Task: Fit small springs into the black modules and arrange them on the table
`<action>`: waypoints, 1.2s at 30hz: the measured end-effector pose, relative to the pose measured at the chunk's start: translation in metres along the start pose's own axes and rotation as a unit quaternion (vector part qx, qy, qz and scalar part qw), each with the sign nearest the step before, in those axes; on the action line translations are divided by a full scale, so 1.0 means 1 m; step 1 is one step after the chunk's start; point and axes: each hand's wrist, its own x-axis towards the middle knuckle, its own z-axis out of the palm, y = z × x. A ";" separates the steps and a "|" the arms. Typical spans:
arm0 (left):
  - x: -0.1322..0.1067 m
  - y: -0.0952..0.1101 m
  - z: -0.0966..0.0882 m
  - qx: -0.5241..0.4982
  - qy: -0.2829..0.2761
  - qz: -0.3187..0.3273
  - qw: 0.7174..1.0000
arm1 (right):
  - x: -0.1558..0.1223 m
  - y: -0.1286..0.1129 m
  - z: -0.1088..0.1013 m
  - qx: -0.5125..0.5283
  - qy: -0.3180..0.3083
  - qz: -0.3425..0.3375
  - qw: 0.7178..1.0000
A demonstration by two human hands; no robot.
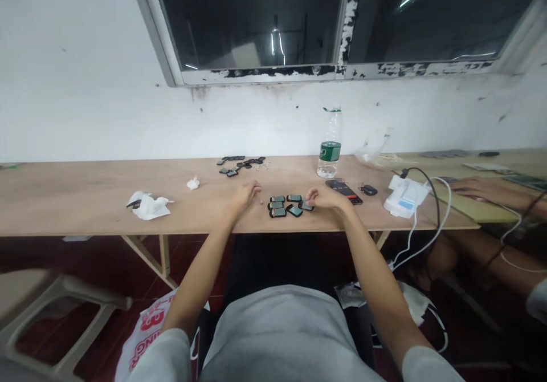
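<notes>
Several small black-framed rectangular pieces with grey screen-like faces [277, 212] lie in a loose group on the wooden table [98, 211] before me. To their left is my left hand [245, 196], its fingers curled together; whatever they may hold is too small to make out. A tiny pale bit [261, 202] is near those fingertips. My right hand [325, 196] reaches in from the right, with thumb and fingers closed at the edge of the rightmost screen piece [306, 206]. Farther back, more dark pieces [243, 164] are scattered beside small whitish scraps [261, 166].
A water bottle [329, 154] stands behind a phone [344, 191] and a small black object [369, 190]. Right of these sits a white power strip [405, 195] with cables. Another person's hand [474, 188] rests farther right. Crumpled tissue [151, 206] lies left.
</notes>
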 end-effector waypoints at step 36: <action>-0.019 -0.004 -0.008 -0.063 -0.154 -0.016 0.986 | -0.024 -0.047 0.039 -0.199 -0.041 -0.056 0.978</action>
